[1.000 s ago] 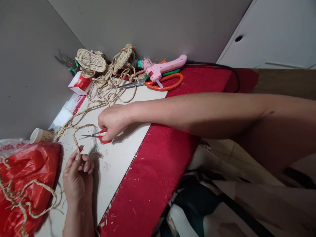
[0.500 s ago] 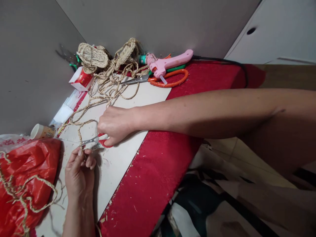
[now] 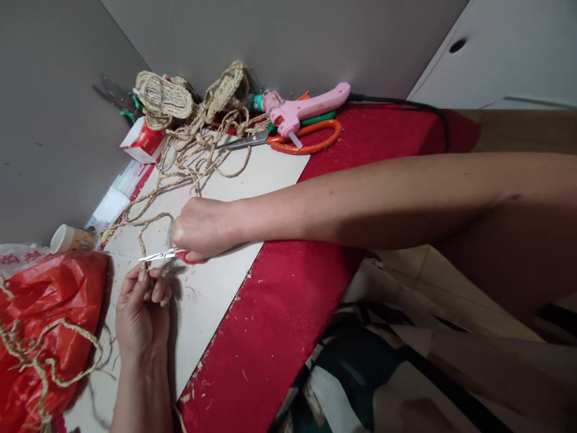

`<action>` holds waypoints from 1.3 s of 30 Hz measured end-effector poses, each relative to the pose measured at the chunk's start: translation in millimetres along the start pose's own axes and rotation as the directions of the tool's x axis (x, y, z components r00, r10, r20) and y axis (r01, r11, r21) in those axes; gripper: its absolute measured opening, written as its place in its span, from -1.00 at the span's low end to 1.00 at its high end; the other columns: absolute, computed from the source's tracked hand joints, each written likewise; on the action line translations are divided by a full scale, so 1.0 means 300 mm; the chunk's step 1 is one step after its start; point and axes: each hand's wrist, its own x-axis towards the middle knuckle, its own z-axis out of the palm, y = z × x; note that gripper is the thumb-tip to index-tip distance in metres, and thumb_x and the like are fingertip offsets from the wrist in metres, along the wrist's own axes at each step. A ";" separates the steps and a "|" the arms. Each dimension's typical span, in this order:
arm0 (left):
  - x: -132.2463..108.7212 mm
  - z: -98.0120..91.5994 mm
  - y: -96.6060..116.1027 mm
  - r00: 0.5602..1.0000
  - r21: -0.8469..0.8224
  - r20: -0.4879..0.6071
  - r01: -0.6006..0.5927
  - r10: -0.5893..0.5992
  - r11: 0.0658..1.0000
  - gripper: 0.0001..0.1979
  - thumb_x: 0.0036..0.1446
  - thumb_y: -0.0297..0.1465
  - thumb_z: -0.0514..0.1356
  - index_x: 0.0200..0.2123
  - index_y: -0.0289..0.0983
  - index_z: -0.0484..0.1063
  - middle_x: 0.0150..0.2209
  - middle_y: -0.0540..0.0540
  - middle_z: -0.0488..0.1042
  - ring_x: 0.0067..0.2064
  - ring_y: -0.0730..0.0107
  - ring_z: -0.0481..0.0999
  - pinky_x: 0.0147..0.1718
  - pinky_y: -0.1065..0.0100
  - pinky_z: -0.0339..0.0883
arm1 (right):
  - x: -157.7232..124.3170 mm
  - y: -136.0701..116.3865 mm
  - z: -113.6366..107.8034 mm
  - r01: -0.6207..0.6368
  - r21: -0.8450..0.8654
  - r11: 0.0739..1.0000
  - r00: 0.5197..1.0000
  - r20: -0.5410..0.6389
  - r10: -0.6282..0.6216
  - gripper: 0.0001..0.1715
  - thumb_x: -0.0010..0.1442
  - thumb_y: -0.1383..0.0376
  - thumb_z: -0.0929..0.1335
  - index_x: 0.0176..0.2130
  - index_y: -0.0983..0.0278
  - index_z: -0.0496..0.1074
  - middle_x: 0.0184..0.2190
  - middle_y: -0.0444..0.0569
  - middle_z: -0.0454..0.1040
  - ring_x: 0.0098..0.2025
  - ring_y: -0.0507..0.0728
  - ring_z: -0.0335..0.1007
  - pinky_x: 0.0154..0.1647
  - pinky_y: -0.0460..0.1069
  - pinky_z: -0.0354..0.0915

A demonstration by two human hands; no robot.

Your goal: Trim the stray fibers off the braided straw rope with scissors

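Observation:
My right hand (image 3: pixel 204 230) is wrapped round the red handles of a small pair of scissors (image 3: pixel 163 256). Its blades point left and lie across a braided straw cord (image 3: pixel 143 236). Just below the blades, my left hand (image 3: pixel 143 294) pinches that cord between thumb and fingers. From there the cord runs up and back toward a tangle of straw cord (image 3: pixel 192 157). Whether the blades have cut into the cord, I cannot tell.
A pink glue gun (image 3: pixel 306 111) rests over large orange-handled scissors (image 3: pixel 311 139) at the back. Bundled straw cord (image 3: pixel 164 99), a paper cup (image 3: pixel 72 239) and a red plastic bag (image 3: pixel 58 300) with cord on it line the left. Straw scraps litter the white board (image 3: pixel 216 288).
The scissors have moved slightly left, and their blades are now across the cord just above my left fingers, closer together than before. The view has shifted a little.

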 end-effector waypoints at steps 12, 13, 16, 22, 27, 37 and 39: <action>-0.010 0.001 -0.006 0.986 0.065 -0.119 -0.106 0.113 0.992 -0.70 -0.16 -0.54 0.43 -0.32 -0.27 0.46 -0.40 0.00 0.53 -0.57 0.63 0.26 -0.62 0.54 0.19 | -0.006 0.009 -0.019 -0.071 0.035 0.997 0.997 -0.011 0.071 -0.70 0.19 0.28 0.29 -0.22 0.39 0.56 -0.27 0.17 0.57 -0.24 0.18 0.41 -0.27 0.04 0.15; -0.012 0.002 -0.011 0.973 0.108 -0.159 -0.151 0.167 0.983 -0.69 -0.17 -0.55 0.43 -0.33 -0.26 0.45 -0.40 0.02 0.52 -0.56 0.60 0.30 -0.60 0.51 0.23 | -0.007 0.011 -0.023 -0.088 0.036 0.995 0.996 -0.016 0.089 -0.70 0.19 0.28 0.29 -0.21 0.39 0.56 -0.26 0.18 0.57 -0.22 0.19 0.41 -0.26 0.04 0.16; -0.018 0.003 -0.029 0.918 0.261 -0.220 -0.271 0.331 0.926 -0.73 -0.15 -0.50 0.44 -0.34 -0.27 0.47 -0.40 0.05 0.50 -0.55 0.56 0.37 -0.54 0.43 0.33 | -0.012 0.014 -0.035 -0.119 0.047 0.992 0.993 -0.013 0.119 -0.68 0.21 0.24 0.30 -0.20 0.41 0.55 -0.24 0.20 0.56 -0.20 0.22 0.42 -0.24 0.06 0.18; -0.030 -0.004 -0.042 0.869 0.553 -0.201 -0.280 0.451 0.785 -0.72 0.02 -0.28 0.37 -0.22 -0.33 0.58 -0.45 -0.01 0.53 -0.53 0.54 0.37 -0.53 0.46 0.29 | -0.020 0.008 -0.041 -0.101 0.072 0.992 0.995 0.000 0.101 -0.60 0.18 0.16 0.32 -0.19 0.42 0.55 -0.28 0.19 0.55 -0.23 0.20 0.42 -0.26 0.05 0.17; -0.051 0.005 -0.019 0.966 0.431 -0.113 -0.165 0.234 0.887 -0.70 0.06 -0.23 0.34 -0.22 -0.34 0.60 -0.61 0.04 0.37 -0.62 0.63 0.18 -0.65 0.55 0.03 | -0.014 0.026 -0.030 -0.133 0.071 0.989 0.991 -0.009 0.134 -0.63 0.16 0.19 0.32 -0.21 0.43 0.56 -0.31 0.19 0.55 -0.25 0.21 0.43 -0.32 0.04 0.14; -0.022 -0.004 0.002 0.997 0.183 -0.001 -0.076 0.077 0.980 -0.73 0.08 -0.38 0.29 -0.14 -0.36 0.55 -0.68 0.08 0.29 -0.69 0.61 -0.01 -0.70 0.51 -0.09 | -0.022 0.017 -0.044 -0.093 0.057 0.994 0.994 -0.054 0.096 -0.58 0.18 0.11 0.31 -0.24 0.40 0.57 -0.32 0.16 0.55 -0.26 0.19 0.41 -0.29 0.03 0.13; -0.019 -0.005 0.000 0.997 0.174 0.000 -0.077 0.078 0.982 -0.82 0.08 -0.40 0.28 -0.23 -0.34 0.54 -0.68 0.07 0.30 -0.70 0.60 0.00 -0.70 0.49 -0.07 | -0.024 0.008 -0.032 -0.055 0.023 0.998 0.996 -0.066 0.057 -0.55 0.17 0.08 0.32 -0.24 0.40 0.57 -0.32 0.16 0.55 -0.24 0.21 0.42 -0.27 0.05 0.14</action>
